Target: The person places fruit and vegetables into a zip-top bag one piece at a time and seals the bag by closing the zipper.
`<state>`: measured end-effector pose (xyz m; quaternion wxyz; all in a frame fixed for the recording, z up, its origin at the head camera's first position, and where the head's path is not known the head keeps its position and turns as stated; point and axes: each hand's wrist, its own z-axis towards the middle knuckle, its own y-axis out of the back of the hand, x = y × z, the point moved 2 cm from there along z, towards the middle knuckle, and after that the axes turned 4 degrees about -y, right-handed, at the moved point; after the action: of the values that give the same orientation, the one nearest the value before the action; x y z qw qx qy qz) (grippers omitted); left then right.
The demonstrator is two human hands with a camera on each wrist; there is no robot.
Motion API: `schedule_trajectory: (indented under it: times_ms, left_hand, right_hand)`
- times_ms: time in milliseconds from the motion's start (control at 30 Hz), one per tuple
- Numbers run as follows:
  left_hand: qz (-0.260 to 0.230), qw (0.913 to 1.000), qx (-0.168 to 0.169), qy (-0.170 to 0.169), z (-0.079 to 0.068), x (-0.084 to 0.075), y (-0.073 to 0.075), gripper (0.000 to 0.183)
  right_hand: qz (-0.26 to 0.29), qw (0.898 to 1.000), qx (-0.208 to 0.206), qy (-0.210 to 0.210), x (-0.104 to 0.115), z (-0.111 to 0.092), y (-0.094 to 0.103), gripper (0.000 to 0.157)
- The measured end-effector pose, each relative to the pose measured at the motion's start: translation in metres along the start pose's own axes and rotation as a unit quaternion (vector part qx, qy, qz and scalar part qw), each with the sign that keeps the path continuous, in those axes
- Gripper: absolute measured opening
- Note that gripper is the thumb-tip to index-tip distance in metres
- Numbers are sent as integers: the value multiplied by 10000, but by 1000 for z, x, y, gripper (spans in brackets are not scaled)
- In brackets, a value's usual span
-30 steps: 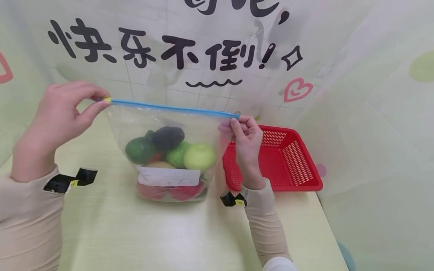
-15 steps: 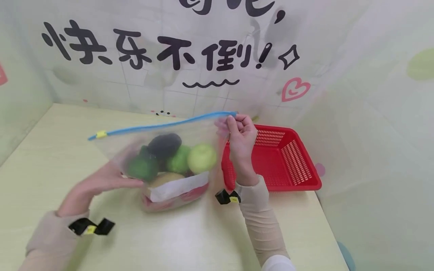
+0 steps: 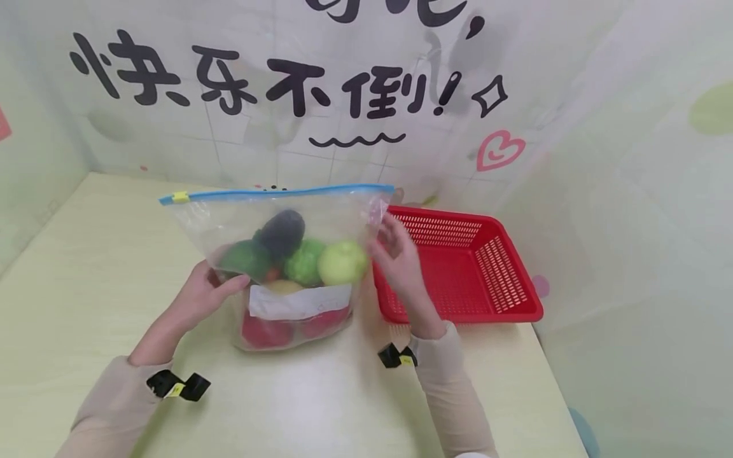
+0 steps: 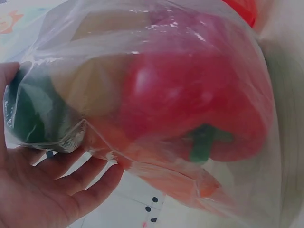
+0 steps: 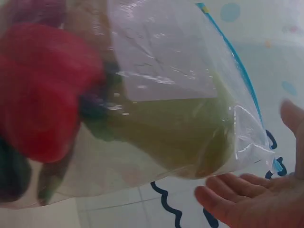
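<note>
A clear zip bag point(image 3: 300, 302) full of vegetables and fruit stands on the table, its blue zip strip point(image 3: 286, 191) on top. The yellow slider point(image 3: 180, 197) sits near the strip's left end. Through the plastic show a dark purple item point(image 3: 283, 230), a pale green round fruit point(image 3: 343, 263) and a red bell pepper point(image 4: 199, 85). My left hand point(image 3: 200, 292) grips the bag's left side, thumb in front, around a dark green item point(image 4: 38, 109). Beside the bag's right side is my right hand point(image 3: 401, 261); its fingers point(image 5: 228, 190) are spread and hold nothing.
A red plastic basket point(image 3: 529, 312) stands on the table point(image 3: 298, 407) just right of the bag, partly behind my right forearm. A printed sheet point(image 3: 246, 149) with black lettering hangs behind the table, and pale sheets flank both sides.
My left hand has left the slider end and come down to the bag's left side. My right hand has let go of the strip's right end and lowered slightly. The bag has shifted slightly.
</note>
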<state>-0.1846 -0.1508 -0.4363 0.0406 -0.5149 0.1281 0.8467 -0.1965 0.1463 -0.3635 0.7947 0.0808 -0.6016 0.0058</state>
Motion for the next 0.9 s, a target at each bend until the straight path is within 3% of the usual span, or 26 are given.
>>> schedule_trajectory:
  times_ms: [100,200,300,400,500,667,900]
  left_hand:
    - [141,9996,-158,201,3,3,3,38]
    - [213,9988,-282,329,6,5,8,37]
    - [317,9969,-312,648,8,3,12,30]
    - [426,9903,-144,1312,6,-1,14,35]
    - [366,9792,218,1985,0,-6,16,54]
    - [-82,9611,803,2642,-14,-7,14,62]
    - [-562,9327,1054,3404,-32,13,6,65]
  right_hand:
    - [-455,9901,1202,-558,-15,-6,-9,66]
    - [-628,9790,1712,-909,-25,-4,-19,73]
    - [-568,9816,1527,-999,-29,-2,-25,71]
    - [-544,9832,1256,-1205,-29,-8,-28,60]
    - [-501,9796,1211,-1524,-29,-19,-32,48]
    - [-257,9707,1193,-2068,-36,-39,-36,39]
    - [54,9561,1013,-2749,-64,-57,-44,30]
